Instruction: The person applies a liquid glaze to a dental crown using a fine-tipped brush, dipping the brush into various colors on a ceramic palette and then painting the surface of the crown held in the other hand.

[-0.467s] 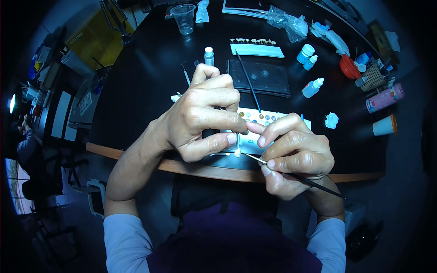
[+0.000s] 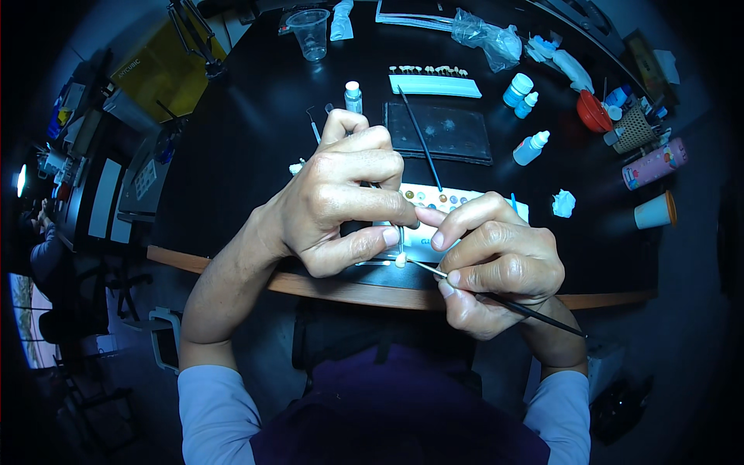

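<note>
My left hand (image 2: pixel 345 198) is closed on slim metal tweezers (image 2: pixel 401 239), mostly hidden behind the fingers. At their tips is a small whitish tooth crown (image 2: pixel 401 261), just over the table's front edge. In a pen grip, my right hand (image 2: pixel 508 263) holds a thin brush (image 2: pixel 535 313) with a black handle, its fine tip meeting the crown's right side. The two hands touch at the fingertips. Beneath them lies a white palette (image 2: pixel 422 246) with rows of coloured paste spots, partly covered by the hands.
Behind the hands are a dark flat case (image 2: pixel 446 136), another brush (image 2: pixel 421 139), and a white holder (image 2: pixel 434 85) with a row of tooth shade samples. Small bottles (image 2: pixel 531 148), crumpled tissue (image 2: pixel 563 203) and a paper cup (image 2: pixel 656 210) stand right; a clear plastic cup (image 2: pixel 311 39) is far left.
The whole view has shifted slightly left. Both hands keep their grips, and the brush tip stays at the crown.
</note>
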Action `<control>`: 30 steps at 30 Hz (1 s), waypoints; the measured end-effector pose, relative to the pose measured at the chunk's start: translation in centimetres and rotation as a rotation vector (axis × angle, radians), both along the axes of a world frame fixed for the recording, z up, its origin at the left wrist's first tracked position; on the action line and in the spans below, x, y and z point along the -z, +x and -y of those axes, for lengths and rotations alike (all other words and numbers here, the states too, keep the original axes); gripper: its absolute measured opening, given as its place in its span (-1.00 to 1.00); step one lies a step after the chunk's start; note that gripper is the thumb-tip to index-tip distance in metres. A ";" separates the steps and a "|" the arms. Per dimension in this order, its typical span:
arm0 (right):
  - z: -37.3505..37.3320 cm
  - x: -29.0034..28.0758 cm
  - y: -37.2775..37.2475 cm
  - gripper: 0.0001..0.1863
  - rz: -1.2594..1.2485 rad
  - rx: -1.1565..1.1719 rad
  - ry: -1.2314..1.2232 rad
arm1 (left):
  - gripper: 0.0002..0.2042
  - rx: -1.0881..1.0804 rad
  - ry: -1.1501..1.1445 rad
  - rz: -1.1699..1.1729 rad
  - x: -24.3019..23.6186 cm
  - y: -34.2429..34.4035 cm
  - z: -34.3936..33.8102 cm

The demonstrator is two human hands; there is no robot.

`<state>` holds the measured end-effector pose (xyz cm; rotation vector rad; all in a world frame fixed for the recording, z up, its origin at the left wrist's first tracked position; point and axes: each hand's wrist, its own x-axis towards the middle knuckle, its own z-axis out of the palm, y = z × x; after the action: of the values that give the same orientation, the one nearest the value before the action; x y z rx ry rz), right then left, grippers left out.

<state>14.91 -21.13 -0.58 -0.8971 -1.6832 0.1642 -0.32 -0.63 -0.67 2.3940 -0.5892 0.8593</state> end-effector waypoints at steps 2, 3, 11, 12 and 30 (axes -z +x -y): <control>0.0 0.0 0.0 -0.85 -0.003 -0.002 0.000 | -0.71 0.000 0.003 0.001 0.0 0.0 0.0; 0.1 0.0 0.0 -0.85 -0.011 -0.004 0.000 | -0.71 -0.001 0.003 0.002 0.0 0.0 0.0; 0.0 0.2 0.1 -0.85 -0.009 -0.015 0.018 | -0.71 0.005 -0.010 0.006 0.1 0.0 0.0; 0.0 0.2 0.0 -0.84 -0.011 -0.012 0.019 | -0.71 0.005 -0.005 0.008 0.2 0.0 0.0; 0.3 0.0 0.0 -0.84 0.002 -0.006 0.037 | -0.72 0.040 -0.084 -0.013 0.5 0.2 0.1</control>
<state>14.95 -21.38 -0.62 -0.8655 -1.6853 0.1359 -0.07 -0.77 -1.13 2.3032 -0.5831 0.8347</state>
